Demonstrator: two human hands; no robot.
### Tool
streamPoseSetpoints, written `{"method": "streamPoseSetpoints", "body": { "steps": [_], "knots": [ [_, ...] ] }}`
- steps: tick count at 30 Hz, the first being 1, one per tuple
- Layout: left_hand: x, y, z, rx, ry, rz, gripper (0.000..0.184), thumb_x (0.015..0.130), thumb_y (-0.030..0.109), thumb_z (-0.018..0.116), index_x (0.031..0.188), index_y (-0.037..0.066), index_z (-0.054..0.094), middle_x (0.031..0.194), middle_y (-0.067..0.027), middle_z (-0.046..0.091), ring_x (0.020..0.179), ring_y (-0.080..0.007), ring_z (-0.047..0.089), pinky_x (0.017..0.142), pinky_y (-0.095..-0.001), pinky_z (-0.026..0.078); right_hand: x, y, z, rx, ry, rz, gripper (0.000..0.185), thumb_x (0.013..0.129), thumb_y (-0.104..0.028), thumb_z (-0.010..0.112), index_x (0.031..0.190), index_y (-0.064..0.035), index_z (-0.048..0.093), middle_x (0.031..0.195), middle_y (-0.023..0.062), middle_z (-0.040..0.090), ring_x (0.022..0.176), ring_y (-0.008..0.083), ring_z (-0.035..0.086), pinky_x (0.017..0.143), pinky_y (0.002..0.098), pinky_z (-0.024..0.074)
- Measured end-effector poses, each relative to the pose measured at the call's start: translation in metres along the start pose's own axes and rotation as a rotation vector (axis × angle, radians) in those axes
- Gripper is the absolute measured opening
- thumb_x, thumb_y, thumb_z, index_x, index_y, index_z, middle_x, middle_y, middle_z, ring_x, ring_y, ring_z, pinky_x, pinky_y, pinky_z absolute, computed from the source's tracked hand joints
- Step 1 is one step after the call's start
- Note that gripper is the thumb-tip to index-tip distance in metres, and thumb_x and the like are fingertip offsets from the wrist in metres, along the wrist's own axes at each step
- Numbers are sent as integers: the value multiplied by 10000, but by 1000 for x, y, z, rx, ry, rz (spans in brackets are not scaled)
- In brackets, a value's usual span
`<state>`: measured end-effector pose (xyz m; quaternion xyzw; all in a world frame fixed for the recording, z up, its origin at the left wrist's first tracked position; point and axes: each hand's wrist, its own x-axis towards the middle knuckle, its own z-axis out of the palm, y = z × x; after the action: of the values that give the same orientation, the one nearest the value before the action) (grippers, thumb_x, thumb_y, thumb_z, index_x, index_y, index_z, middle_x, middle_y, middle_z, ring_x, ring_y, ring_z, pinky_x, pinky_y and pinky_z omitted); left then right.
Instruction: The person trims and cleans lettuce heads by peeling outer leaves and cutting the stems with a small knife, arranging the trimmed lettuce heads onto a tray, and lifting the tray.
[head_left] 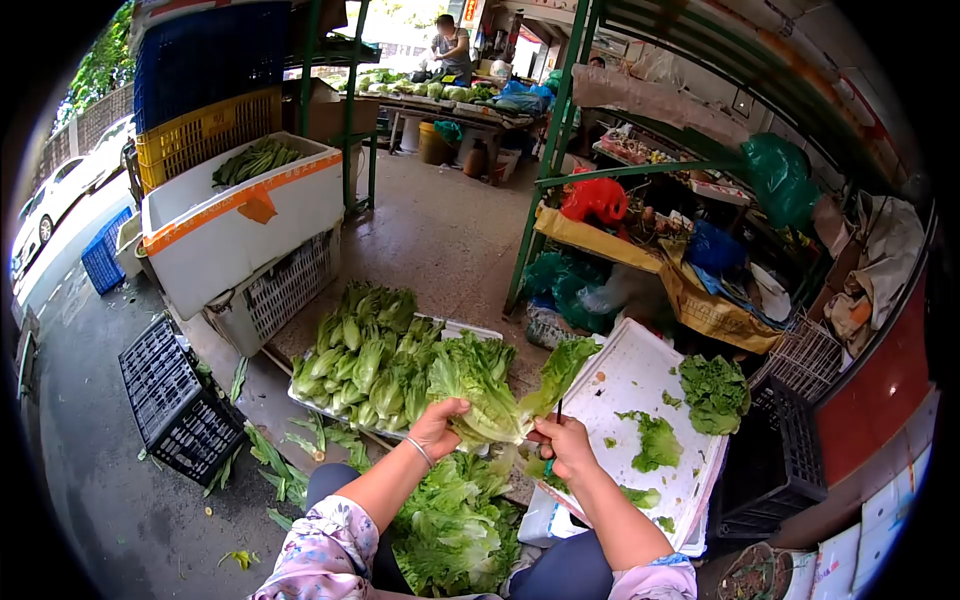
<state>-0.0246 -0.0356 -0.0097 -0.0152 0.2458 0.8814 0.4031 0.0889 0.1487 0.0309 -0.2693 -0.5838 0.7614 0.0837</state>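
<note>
My left hand, with a bangle on the wrist, is closed around a head of lettuce held above my knees. At its base end, my right hand pinches a loose lettuce leaf that sticks up to the right. A thin dark piece, perhaps a blade, shows by the right fingers; I cannot make it out fully. Behind the left hand, several lettuce heads are stacked on a white tray. Between my legs lies a heap of lettuce leaves.
To the right, a white foam board carries leaf scraps and a lettuce bunch. Black crates stand at left and right. A foam box holds green vegetables. Green metal shelving rises ahead; a person stands far back.
</note>
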Motion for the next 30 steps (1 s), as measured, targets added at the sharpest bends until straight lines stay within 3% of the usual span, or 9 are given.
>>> {"method": "streamPoseSetpoints", "body": {
  "steps": [5,8,11,14,15,17,19,22,30],
  "knots": [
    [6,2,-13,-30,-137,2,34,715,60,598,726,40,574,785,-49,589,802,-207,575,876,-406,443,3,7,-13,265,12,251,69,807,-67,563,824,-3,543,758,92,591,663,137,594,366,180,303],
    [-9,14,6,-20,-145,-12,43,719,71,599,713,52,561,808,-59,591,822,-221,573,904,-421,423,-6,0,-19,-336,-393,398,174,807,-95,571,902,49,554,788,120,612,590,119,580,357,169,307],
    [-2,16,-6,-87,-148,37,80,734,55,575,814,52,563,842,-67,595,867,-230,570,917,-436,412,-22,7,-6,-866,-334,215,264,826,-216,597,903,37,596,679,82,610,462,93,524,384,209,360],
    [1,15,3,-222,-53,129,256,749,85,580,994,52,512,1104,-113,518,1070,-278,473,1023,-450,318,-23,-9,13,-749,-34,124,385,869,-367,534,1014,-16,598,674,18,564,464,63,467,420,182,374],
    [2,16,4,-262,-10,120,482,706,100,629,1127,-27,433,1171,-174,487,1138,-318,434,1040,-476,292,-16,0,4,-511,-68,68,433,885,-422,483,1033,-29,590,658,-5,506,457,55,401,408,181,336],
    [2,15,7,-351,-33,119,304,738,105,612,1013,32,505,1140,-129,506,1095,-289,460,1030,-454,304,-26,-5,18,-125,-154,-83,455,904,-409,455,1093,-6,547,690,-15,474,499,42,367,426,182,299],
    [-4,14,21,-315,-86,131,338,739,115,614,1038,10,497,1152,-137,505,1093,-288,463,1030,-452,302,-29,-6,28,63,-276,-172,586,908,-354,470,1321,25,303,717,-1,488,533,44,377,433,192,294],
    [-4,6,26,-313,-81,155,399,728,115,617,1084,-7,482,1146,-136,517,1096,-287,468,1028,-447,303,-36,-6,48,21,-254,-232,494,913,-304,478,1316,-46,358,749,1,473,565,51,374,468,182,307],
    [-5,1,31,-316,-169,133,457,714,132,619,1128,-2,478,1157,-135,528,1111,-286,468,1035,-441,297,-32,1,58,59,-206,-332,197,897,-259,526,823,-78,510,648,-36,423,524,34,349,441,176,268]
  ]
}}
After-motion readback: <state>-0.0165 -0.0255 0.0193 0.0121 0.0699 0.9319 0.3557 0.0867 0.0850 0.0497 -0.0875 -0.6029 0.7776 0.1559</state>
